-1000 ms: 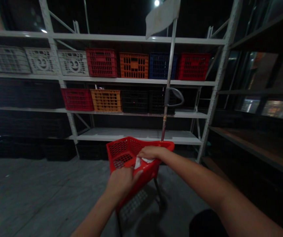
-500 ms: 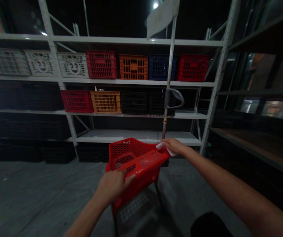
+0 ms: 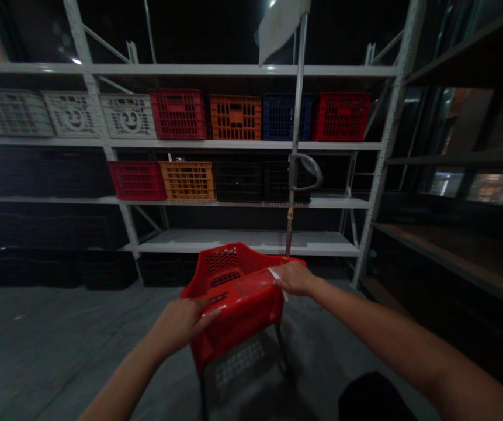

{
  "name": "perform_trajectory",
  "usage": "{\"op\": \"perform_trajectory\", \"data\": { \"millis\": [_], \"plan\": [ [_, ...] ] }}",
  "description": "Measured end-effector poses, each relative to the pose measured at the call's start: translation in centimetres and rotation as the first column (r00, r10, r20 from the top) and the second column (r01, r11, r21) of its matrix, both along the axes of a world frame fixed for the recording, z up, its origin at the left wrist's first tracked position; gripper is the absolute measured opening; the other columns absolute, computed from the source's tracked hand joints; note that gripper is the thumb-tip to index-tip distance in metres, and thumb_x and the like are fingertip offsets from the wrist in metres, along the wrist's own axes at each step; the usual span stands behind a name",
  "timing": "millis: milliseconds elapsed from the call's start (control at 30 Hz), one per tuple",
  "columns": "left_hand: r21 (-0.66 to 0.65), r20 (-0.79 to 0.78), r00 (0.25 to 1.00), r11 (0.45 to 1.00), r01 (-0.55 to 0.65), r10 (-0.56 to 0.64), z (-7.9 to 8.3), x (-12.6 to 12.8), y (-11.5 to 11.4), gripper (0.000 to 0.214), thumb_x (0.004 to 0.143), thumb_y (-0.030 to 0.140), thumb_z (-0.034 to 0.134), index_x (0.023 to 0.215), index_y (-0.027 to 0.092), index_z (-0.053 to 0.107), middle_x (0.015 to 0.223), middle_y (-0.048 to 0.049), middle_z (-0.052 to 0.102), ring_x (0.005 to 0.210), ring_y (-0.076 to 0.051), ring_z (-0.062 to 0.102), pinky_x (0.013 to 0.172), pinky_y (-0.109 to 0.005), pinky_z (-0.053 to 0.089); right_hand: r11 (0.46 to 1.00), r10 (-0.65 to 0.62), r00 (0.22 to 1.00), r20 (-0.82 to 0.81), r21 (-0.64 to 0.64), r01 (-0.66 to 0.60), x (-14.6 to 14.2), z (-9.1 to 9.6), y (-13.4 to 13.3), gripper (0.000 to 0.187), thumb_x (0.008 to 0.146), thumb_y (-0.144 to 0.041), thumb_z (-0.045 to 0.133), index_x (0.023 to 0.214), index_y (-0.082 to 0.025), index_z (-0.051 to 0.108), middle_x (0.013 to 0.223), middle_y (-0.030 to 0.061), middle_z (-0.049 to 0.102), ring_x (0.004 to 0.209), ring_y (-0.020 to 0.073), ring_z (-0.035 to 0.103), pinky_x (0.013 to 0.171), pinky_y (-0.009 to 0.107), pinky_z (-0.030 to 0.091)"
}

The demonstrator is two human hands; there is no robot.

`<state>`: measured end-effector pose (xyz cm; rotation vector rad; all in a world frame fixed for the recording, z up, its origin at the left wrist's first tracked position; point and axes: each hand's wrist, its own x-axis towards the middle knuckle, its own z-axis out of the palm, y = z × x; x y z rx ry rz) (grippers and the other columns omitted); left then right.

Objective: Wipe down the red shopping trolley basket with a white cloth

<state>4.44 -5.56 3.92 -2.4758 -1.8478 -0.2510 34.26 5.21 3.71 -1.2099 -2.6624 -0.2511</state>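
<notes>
Red cart (image 3: 245,316) by the shelves (image 3: 176,237) | our left hand (image 3: 179,323) grips its rim, right hand (image 3: 295,278) has fingers clenched on white cloth (image 3: 273,273) | it's just slid in from the corner, wiping seems unfinished

The left forearm (image 3: 131,365) is stretched forward from the lower left, bared; the left hand (image 3: 180,323) is turned palm down, fingers curled over, thumb extended. The right forearm (image 3: 378,327) is reached inward from the lower right, the right hand (image 3: 294,278) closed, its fingers bent.
</notes>
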Motion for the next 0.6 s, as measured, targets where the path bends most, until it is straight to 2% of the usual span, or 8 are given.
{"op": "perform_trajectory", "data": {
  "millis": [67, 133, 267, 333, 500, 533, 567, 600],
  "plan": [
    [-0.004, 0.006, 1.0, 1.0, 0.026, -0.026, 0.2, -0.9, 0.2, 0.059, 0.083, 0.061, 0.02, 0.116, 0.027, 0.055, 0.093, -0.006, 0.069, 0.087, -0.022, 0.063, 0.075, -0.03, 0.043, 0.997, 0.081, 0.997, -0.01, 0.017, -0.081, 0.3, -0.1, 0.1, 0.043, 0.091, -0.047, 0.029, 0.103, -0.019, 0.06, 0.094, 0.0068, 0.067, 0.088, 0.0186, 0.059, 0.075, 0.026, 0.036],
    [-0.009, 0.002, 0.999, 0.999, 0.036, -0.036, 0.2, -1.6, 0.4, 0.058, 0.083, 0.06, 0.019, 0.115, 0.028, 0.056, 0.094, -0.0054, 0.069, 0.087, -0.021, 0.063, 0.075, -0.03, 0.043, 0.995, 0.097, 0.994, -0.042, 0.041, -0.095, 0.2, -0.4, 0.3, 0.045, 0.093, -0.042, 0.024, 0.092, -0.02, 0.063, 0.088, 0.0059, 0.068, 0.081, 0.0172, 0.06, 0.071, 0.025, 0.035],
    [0.001, 0.002, 1.0, 1.0, 0.025, -0.025, 0.0, -2.3, 0.9, 0.057, 0.083, 0.06, 0.022, 0.114, 0.027, 0.058, 0.094, -0.0051, 0.069, 0.086, -0.022, 0.063, 0.075, -0.03, 0.043, 0.992, -0.043, 0.97, -0.238, 0.108, 0.071, -0.9, -1.5, 0.7, 0.044, 0.093, -0.04, 0.027, 0.082, -0.02, 0.064, 0.077, 0.0051, 0.068, 0.069, 0.0166, 0.06, 0.062, 0.025, 0.034],
    [0.009, 0.007, 1.0, 1.0, 0.024, -0.024, -0.1, -2.5, 1.1, 0.057, 0.082, 0.06, 0.023, 0.11, 0.026, 0.06, 0.094, -0.0055, 0.069, 0.086, -0.022, 0.063, 0.075, -0.03, 0.043, 0.978, -0.12, 0.905, -0.407, 0.105, 0.177, -1.3, -1.8, 1.2, 0.041, 0.091, -0.04, 0.031, 0.08, -0.019, 0.064, 0.074, 0.0048, 0.068, 0.066, 0.0162, 0.06, 0.06, 0.024, 0.034],
    [0.066, 0.012, 0.999, 0.997, 0.048, -0.049, -0.1, -3.0, 1.0, 0.052, 0.083, 0.056, 0.027, 0.104, 0.025, 0.063, 0.1, -0.005, 0.067, 0.091, -0.019, 0.061, 0.081, -0.03, 0.042, 0.892, -0.247, 0.68, -0.691, 0.112, 0.438, 0.8, -0.5, 2.6, 0.056, 0.095, -0.03, 0.01, 0.089, -0.013, 0.063, 0.074, 0.0093, 0.066, 0.068, 0.017, 0.058, 0.061, 0.025, 0.036],
    [0.11, -0.008, 0.999, 0.992, 0.055, -0.054, 0.0, -3.1, 0.8, 0.05, 0.083, 0.055, 0.028, 0.102, 0.026, 0.063, 0.104, -0.0049, 0.065, 0.095, -0.02, 0.059, 0.085, -0.031, 0.041, 0.889, -0.207, 0.677, -0.706, 0.153, 0.432, 1.6, -0.2, 2.6, 0.053, 0.095, -0.031, 0.013, 0.092, -0.013, 0.063, 0.078, 0.0098, 0.066, 0.072, 0.0178, 0.059, 0.064, 0.026, 0.038],
    [0.167, -0.034, 0.998, 0.985, 0.054, -0.049, 0.1, -3.0, 0.6, 0.047, 0.083, 0.054, 0.03, 0.101, 0.026, 0.064, 0.108, -0.0049, 0.063, 0.1, -0.021, 0.057, 0.089, -0.034, 0.039, 0.904, -0.133, 0.715, -0.686, 0.212, 0.371, 2.2, -0.1, 2.5, 0.047, 0.094, -0.032, 0.019, 0.095, -0.014, 0.063, 0.083, 0.0097, 0.067, 0.079, 0.0184, 0.059, 0.07, 0.027, 0.038],
    [0.233, -0.056, 0.998, 0.972, 0.041, -0.029, 0.2, -2.7, 0.4, 0.045, 0.083, 0.053, 0.032, 0.099, 0.026, 0.064, 0.113, -0.0051, 0.061, 0.105, -0.022, 0.054, 0.092, -0.037, 0.036, 0.932, -0.028, 0.785, -0.619, 0.268, 0.245, 2.8, 0.0, 2.2, 0.041, 0.093, -0.033, 0.026, 0.098, -0.016, 0.063, 0.09, 0.0089, 0.067, 0.086, 0.0185, 0.058, 0.076, 0.028, 0.038]
  ]
}}
